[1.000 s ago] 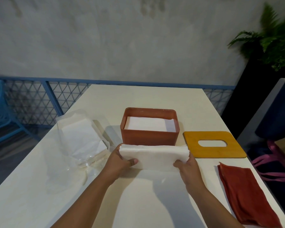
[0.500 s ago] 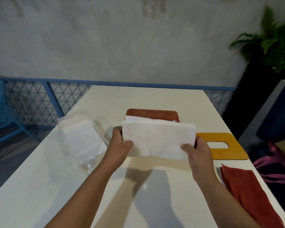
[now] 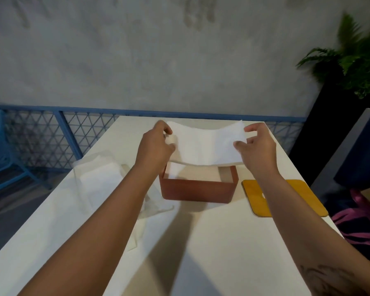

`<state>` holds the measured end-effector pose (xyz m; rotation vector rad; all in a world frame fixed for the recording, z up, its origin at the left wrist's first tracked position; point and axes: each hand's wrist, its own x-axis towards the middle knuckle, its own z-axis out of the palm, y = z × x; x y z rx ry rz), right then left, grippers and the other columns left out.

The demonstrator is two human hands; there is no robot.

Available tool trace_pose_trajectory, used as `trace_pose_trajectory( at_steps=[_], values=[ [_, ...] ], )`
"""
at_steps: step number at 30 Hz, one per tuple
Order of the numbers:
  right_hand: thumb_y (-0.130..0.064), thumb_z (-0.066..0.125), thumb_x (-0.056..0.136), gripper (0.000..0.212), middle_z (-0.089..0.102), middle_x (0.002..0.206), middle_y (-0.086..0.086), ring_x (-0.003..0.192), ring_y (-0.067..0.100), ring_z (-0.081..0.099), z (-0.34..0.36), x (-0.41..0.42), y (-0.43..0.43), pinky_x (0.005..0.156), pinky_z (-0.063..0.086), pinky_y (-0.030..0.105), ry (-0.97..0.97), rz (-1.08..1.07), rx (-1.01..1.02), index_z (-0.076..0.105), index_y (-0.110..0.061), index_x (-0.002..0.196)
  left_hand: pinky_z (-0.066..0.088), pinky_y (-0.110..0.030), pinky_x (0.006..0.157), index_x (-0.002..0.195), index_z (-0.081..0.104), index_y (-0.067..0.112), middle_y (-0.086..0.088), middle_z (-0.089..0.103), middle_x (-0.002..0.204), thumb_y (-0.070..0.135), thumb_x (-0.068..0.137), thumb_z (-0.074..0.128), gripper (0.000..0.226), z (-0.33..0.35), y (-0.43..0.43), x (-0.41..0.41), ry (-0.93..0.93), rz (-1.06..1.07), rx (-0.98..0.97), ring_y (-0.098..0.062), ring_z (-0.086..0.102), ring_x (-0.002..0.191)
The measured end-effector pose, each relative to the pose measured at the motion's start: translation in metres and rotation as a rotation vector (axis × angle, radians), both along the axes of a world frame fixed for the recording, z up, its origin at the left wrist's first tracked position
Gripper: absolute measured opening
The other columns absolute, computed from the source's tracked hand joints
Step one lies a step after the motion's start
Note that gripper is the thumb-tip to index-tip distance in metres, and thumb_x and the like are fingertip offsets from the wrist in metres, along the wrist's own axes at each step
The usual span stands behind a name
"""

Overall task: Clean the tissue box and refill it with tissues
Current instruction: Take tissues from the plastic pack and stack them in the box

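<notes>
Tissues (image 3: pixel 205 146), a white sagging stack, hang over the open terracotta box (image 3: pixel 198 190), both hands' fingers (image 3: pixel 239 144) pinching its ends.

No legible text, labels or numbers anywhere.

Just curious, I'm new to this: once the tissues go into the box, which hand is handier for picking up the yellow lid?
Probably the right hand. The yellow lid lies right of the tissue box, under that forearm. The left hand would have to cross over the box.
</notes>
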<state>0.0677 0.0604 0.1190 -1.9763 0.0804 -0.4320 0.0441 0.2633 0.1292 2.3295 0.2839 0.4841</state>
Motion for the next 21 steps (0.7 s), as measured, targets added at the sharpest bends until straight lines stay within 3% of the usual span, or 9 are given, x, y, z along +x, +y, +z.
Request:
trace_pose_trajectory(
  at_steps=[2,6,11,14,19,21],
  values=[
    [-0.010,0.066,0.084,0.031,0.054,0.073,0.000,0.062,0.015,0.055,-0.008,0.010,0.004,0.051,0.047,0.025,0.065,-0.005,-0.112,0.047,-0.021,0.106,0.045,-0.024,0.078,0.110,0.057,0.015,-0.007,0.061,0.113,0.010,0.086,0.064,0.025,-0.009,-0.001,0.010,0.062,-0.020,0.125,-0.020,0.058,0.095],
    [-0.009,0.064,0.084,0.035,0.057,0.085,0.006,0.080,0.027,0.061,-0.027,0.021,0.011,0.075,0.054,0.039,0.175,0.015,-0.257,0.044,-0.017,0.111,0.044,-0.025,0.078,0.110,0.062,0.014,-0.007,0.062,0.113,0.006,0.087,0.058,0.025,-0.031,-0.003,0.026,0.211,-0.042,0.283,-0.022,0.060,0.097],
    [-0.008,0.064,0.084,0.040,0.055,0.083,0.003,0.089,0.029,0.059,-0.046,0.030,0.020,0.076,0.054,0.037,0.264,-0.002,-0.352,0.038,-0.021,0.113,0.047,-0.030,0.086,0.115,0.062,0.011,-0.007,0.062,0.116,0.004,0.087,0.053,0.030,-0.047,-0.006,0.038,0.368,-0.063,0.399,-0.025,0.060,0.104],
    [-0.010,0.062,0.085,0.039,0.055,0.084,0.003,0.091,0.030,0.058,-0.052,0.033,0.022,0.069,0.048,0.031,0.289,0.000,-0.415,0.038,-0.020,0.114,0.045,-0.028,0.079,0.111,0.062,0.010,-0.007,0.062,0.114,0.000,0.086,0.049,0.030,-0.051,-0.006,0.042,0.382,-0.072,0.429,-0.025,0.060,0.103],
    [-0.008,0.055,0.087,0.032,0.063,0.085,0.005,0.076,0.024,0.054,-0.053,0.035,0.022,0.087,0.035,0.033,0.262,0.028,-0.616,0.039,-0.016,0.113,0.040,-0.026,0.073,0.113,0.063,0.011,-0.006,0.061,0.116,0.003,0.086,0.050,0.031,-0.052,-0.007,0.048,0.464,-0.074,0.444,-0.026,0.060,0.104],
    [-0.010,0.054,0.086,0.032,0.066,0.090,0.005,0.079,0.024,0.056,-0.052,0.036,0.023,0.088,0.033,0.034,0.264,0.018,-0.729,0.040,-0.017,0.114,0.040,-0.026,0.074,0.114,0.062,0.012,-0.006,0.061,0.116,0.003,0.087,0.048,0.032,-0.050,-0.010,0.049,0.472,-0.070,0.464,-0.027,0.059,0.105]
  ],
)
